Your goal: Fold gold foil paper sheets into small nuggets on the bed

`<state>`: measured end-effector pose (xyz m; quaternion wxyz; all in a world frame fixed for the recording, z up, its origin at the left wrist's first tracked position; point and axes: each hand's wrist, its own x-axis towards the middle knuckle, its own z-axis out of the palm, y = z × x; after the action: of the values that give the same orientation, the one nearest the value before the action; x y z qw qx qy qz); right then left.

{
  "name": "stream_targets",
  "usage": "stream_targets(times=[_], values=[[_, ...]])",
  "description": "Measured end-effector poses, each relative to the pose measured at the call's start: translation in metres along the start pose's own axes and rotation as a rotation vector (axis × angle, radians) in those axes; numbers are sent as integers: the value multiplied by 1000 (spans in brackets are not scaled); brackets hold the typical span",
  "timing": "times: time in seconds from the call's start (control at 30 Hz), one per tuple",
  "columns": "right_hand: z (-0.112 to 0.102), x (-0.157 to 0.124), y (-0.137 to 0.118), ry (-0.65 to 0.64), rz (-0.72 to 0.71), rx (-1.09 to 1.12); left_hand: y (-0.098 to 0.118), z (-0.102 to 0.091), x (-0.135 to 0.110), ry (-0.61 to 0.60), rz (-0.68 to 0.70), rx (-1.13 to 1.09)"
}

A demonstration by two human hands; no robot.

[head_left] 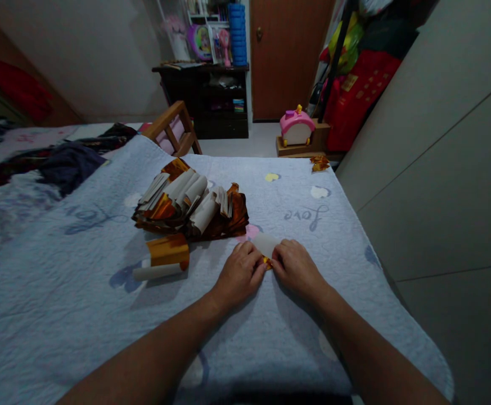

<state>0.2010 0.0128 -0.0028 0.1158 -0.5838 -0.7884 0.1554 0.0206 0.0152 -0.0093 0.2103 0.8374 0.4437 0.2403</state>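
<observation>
My left hand and my right hand rest side by side on a pale blue quilt, fingers curled and pressed onto a small sheet of paper, white on top with a gold foil edge showing between the thumbs. Just beyond the hands lies a heap of gold foil and white paper sheets, several of them curled or folded. To the left of my left hand lies a rolled sheet, gold at one end and white at the other.
Dark clothes lie on the quilt's far left. A wooden chair stands past the bed's far edge. A crumpled gold piece sits at the far right corner. A pink toy, a dark shelf and a grey wall on the right border the bed.
</observation>
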Motion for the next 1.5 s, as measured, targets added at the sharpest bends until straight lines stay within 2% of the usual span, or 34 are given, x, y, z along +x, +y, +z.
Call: stream_targets(times=[0.53, 1.5], values=[[-3, -1, -3, -32, 14, -41, 0, -2, 0, -63, -32, -72], [-6, -7, -5, -5, -4, 27, -6, -1, -1, -34, 37, -63]])
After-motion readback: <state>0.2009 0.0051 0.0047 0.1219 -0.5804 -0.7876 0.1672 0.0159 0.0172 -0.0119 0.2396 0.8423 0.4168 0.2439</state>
